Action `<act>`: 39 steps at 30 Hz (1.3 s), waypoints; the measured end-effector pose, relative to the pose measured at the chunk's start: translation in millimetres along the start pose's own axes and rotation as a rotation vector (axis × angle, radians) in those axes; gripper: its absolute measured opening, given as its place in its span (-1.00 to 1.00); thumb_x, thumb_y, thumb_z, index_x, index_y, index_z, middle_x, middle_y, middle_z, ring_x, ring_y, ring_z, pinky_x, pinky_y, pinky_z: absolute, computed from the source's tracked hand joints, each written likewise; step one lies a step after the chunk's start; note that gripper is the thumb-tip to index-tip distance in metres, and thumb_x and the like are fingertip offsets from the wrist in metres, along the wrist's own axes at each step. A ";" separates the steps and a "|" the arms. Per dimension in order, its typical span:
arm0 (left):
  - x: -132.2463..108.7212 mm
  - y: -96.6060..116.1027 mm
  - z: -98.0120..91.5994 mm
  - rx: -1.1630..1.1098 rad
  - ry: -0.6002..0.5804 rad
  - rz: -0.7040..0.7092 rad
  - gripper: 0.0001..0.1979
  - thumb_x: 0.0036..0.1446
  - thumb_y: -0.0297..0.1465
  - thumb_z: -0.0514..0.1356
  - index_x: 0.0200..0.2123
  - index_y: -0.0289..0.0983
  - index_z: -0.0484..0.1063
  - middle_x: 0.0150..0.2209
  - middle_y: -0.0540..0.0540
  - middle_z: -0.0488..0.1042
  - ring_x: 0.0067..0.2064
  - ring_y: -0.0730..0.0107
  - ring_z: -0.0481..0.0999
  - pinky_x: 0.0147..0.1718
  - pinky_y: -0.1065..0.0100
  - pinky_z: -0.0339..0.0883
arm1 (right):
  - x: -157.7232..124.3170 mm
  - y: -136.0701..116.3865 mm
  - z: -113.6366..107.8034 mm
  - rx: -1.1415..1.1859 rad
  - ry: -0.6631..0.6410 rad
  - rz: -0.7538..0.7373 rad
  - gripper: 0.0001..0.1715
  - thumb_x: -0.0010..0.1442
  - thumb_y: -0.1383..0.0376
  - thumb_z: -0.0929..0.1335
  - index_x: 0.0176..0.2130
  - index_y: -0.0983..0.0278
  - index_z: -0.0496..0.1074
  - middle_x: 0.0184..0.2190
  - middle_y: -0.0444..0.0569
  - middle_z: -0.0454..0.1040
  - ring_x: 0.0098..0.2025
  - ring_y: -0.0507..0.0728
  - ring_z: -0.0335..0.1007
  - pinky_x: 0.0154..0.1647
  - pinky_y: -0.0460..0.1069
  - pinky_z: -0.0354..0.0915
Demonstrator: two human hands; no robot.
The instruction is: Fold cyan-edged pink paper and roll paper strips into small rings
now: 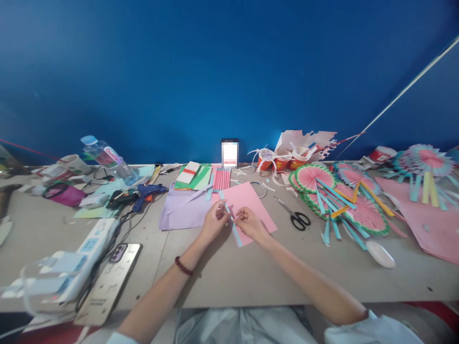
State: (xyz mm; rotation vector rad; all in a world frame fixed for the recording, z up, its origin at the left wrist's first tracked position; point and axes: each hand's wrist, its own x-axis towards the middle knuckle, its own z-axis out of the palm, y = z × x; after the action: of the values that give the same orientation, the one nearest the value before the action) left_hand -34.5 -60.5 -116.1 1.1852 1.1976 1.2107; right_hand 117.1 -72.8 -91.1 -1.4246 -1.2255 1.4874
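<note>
One camera sits on the person's head and looks forward and down. It sees the table [229,284] from above its near edge, with the lap [244,327] showing below that edge. The blue wall [179,71] behind the far edge fills the top of the view. Both arms reach away from the camera to the middle. The view is very wide, and the table runs out of it on the left and right.

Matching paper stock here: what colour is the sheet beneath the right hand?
The sheet is pink, clearest in the head view.
</note>
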 end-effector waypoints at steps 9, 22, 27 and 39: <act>-0.3 2.3 -0.2 0.003 -0.036 0.020 -0.53 -0.09 -0.39 0.29 -0.04 -0.26 0.32 -0.28 -0.02 0.35 -0.38 0.48 0.43 -0.44 0.43 0.38 | 0.5 -0.7 1.1 -0.026 0.012 -0.004 -0.76 -0.12 0.33 0.35 -0.39 0.23 0.22 -0.61 -0.30 0.28 -0.65 -0.06 0.15 -0.66 -0.15 0.05; -1.9 7.9 0.4 -0.018 -0.044 0.004 -0.53 -0.10 -0.39 0.30 -0.06 -0.26 0.33 -0.31 0.00 0.34 -0.38 0.49 0.43 -0.44 0.45 0.37 | 0.9 2.1 1.0 -0.045 0.001 -0.025 -0.79 -0.10 0.34 0.35 -0.38 0.22 0.24 -0.61 -0.29 0.27 -0.66 -0.05 0.16 -0.66 -0.15 0.07; -2.0 9.6 0.5 -0.002 -0.041 0.002 -0.51 -0.11 -0.38 0.31 -0.05 -0.25 0.34 -0.30 0.00 0.34 -0.39 0.51 0.42 -0.44 0.46 0.37 | 3.5 6.3 1.8 -0.053 0.000 -0.035 -0.79 -0.10 0.33 0.35 -0.38 0.22 0.23 -0.60 -0.28 0.28 -0.66 -0.05 0.16 -0.66 -0.15 0.07; -1.0 4.4 -0.1 -0.013 -0.046 0.003 -0.51 -0.10 -0.39 0.28 -0.03 -0.26 0.33 -0.29 -0.02 0.34 -0.38 0.49 0.43 -0.43 0.45 0.37 | 4.6 8.8 1.8 -0.059 0.000 -0.043 -0.81 -0.08 0.32 0.35 -0.40 0.22 0.24 -0.60 -0.28 0.27 -0.65 -0.05 0.16 -0.65 -0.14 0.08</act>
State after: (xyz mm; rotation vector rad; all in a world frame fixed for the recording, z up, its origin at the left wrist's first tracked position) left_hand -34.7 -61.4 -111.7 1.2000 1.1526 1.1856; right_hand 115.7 -71.2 -100.9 -1.4276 -1.3024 1.4325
